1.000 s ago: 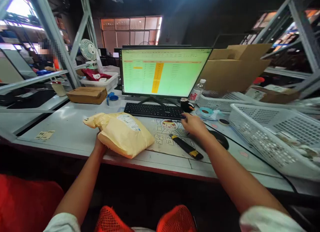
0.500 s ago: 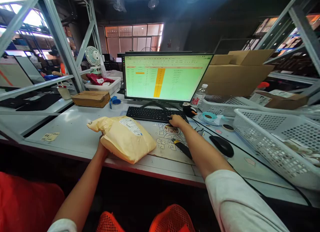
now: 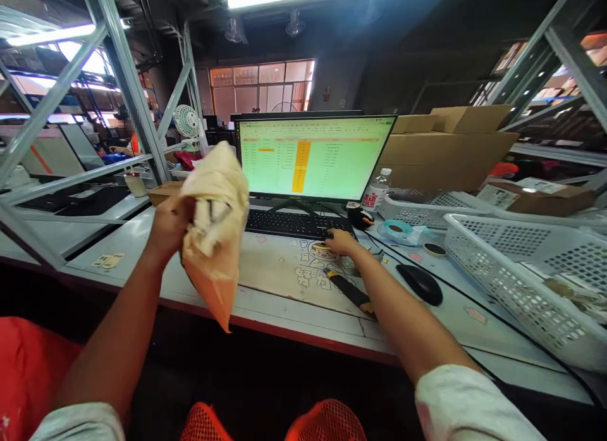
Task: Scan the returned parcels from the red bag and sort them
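My left hand (image 3: pixel 171 223) is closed around the edge of a pale yellow mailer parcel (image 3: pixel 215 264). The parcel is lifted and turned on its side, its lower corner hanging at the front edge of the desk; its label side is turned out of sight. At the right end of the black keyboard (image 3: pixel 289 223), my right hand (image 3: pixel 342 242) rests with its fingertips on the keys and holds nothing. Behind the keyboard stands a monitor (image 3: pixel 351 169) showing a spreadsheet with an orange column. A black and yellow utility knife (image 3: pixel 348 288) lies below my right wrist on the desk mat (image 3: pixel 279 276).
To the right are a black mouse (image 3: pixel 420 284), a blue tape roll (image 3: pixel 397 229) and a white plastic basket (image 3: pixel 512 283). A bottle (image 3: pixel 377 191) and cardboard boxes (image 3: pixel 436 156) stand behind them. A brown box (image 3: pixel 164 191) sits behind my left hand. Metal posts (image 3: pixel 128 80) rise at left.
My left hand has raised the parcel off the desk and tipped it up on end, moving it slightly left. My right hand has stayed at the keyboard. The view has tilted up a little.
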Tool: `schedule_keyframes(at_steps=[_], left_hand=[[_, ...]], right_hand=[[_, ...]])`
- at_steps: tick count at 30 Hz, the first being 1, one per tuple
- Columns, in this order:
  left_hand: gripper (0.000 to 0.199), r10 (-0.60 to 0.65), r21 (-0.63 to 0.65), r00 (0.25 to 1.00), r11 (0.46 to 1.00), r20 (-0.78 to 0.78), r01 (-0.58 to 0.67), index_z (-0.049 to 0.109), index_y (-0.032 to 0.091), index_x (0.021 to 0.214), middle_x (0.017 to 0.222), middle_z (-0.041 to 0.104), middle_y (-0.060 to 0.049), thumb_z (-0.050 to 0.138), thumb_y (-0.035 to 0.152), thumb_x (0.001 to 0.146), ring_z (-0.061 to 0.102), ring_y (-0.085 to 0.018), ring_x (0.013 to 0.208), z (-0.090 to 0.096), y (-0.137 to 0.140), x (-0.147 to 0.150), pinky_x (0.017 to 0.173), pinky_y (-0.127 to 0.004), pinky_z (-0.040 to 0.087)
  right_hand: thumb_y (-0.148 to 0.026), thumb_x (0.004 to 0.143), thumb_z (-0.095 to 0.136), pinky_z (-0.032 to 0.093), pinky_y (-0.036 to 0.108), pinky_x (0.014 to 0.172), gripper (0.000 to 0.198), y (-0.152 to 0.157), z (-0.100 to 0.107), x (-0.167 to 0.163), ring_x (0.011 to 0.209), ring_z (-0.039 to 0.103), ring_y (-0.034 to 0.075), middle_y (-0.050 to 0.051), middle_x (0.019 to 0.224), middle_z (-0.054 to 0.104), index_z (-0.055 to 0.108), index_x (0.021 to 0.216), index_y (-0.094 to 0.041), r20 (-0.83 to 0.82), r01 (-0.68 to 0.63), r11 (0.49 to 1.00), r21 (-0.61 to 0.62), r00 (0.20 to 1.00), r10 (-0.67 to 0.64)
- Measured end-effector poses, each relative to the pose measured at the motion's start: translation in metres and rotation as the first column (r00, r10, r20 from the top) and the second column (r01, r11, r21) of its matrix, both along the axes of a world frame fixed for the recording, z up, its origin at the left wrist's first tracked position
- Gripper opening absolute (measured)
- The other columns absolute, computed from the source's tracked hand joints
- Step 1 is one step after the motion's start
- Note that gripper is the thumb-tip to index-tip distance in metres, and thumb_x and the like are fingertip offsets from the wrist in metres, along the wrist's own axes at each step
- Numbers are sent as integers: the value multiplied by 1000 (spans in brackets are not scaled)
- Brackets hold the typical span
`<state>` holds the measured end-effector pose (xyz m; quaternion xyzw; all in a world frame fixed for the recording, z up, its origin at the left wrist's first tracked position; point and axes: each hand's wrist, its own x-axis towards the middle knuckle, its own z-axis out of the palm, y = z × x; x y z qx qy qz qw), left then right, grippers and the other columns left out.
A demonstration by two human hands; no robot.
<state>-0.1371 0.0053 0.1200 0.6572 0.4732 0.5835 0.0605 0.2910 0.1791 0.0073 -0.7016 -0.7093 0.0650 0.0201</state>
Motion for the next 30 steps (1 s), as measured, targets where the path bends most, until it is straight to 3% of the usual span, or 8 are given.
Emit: schedule_keyframes(at_steps=[2,5,7,10,16,22,25,30], left_hand=[[63,-66,-25,968,998,-241,61,68,23,135,128,73,-10,55,69,94,68,-30,117,-1,-7,35,103,-39,53],[64,-229,-224,735,969,-638,107,63,27,142,140,67,-9,61,68,93,60,-33,131,-49,-5,104,115,-49,44],[71,-337,-349,655,930,-676,118,57,24,147,152,57,-13,63,68,92,50,-36,142,-91,2,144,120,-55,38],[70,-378,-351,737,914,-561,202,50,18,151,161,46,-15,57,63,97,39,-35,151,-129,10,170,126,-56,30],[46,-152,-179,903,980,-401,85,59,17,140,152,57,-13,53,45,103,47,-27,146,-123,5,97,125,-47,35],[30,-6,-260,855,954,-518,-151,64,15,128,134,69,-13,55,30,103,63,-27,127,-161,3,65,117,-46,42],[30,119,-158,858,961,-500,-225,67,18,97,97,76,-10,42,31,108,70,-24,96,-163,4,71,92,-37,51],[44,266,151,837,964,-479,-219,54,21,76,70,65,-5,34,39,111,62,-19,70,-141,-7,69,67,-31,39]], right_hand=[[-41,101,58,48,44,107,50,-21,3,1,121,64,26,15,136,66,59,143,-15,-5,-39,999,33,999,39],[-37,97,61,49,42,101,51,-68,-4,3,118,66,32,19,130,69,62,142,-13,24,-85,996,41,996,84],[-37,93,64,51,44,96,52,-103,-15,4,116,66,36,21,128,69,63,139,-12,49,-96,995,42,994,94],[-34,96,58,51,45,95,49,-142,-31,5,118,64,37,23,129,67,61,138,-10,56,-97,991,92,994,92],[-29,103,36,50,44,99,49,-165,-7,15,114,66,33,23,128,67,58,141,-5,-95,-1,951,310,995,32],[-39,97,54,54,35,84,42,-181,43,-53,90,69,22,9,108,72,66,132,-19,-404,-303,784,542,724,559],[-35,95,55,53,34,88,39,-181,36,-101,95,67,22,10,107,70,69,127,-17,-324,-493,676,547,620,715],[-32,96,54,53,33,82,38,-178,15,-130,88,67,21,10,106,67,71,127,-18,-200,-607,643,467,635,746]])
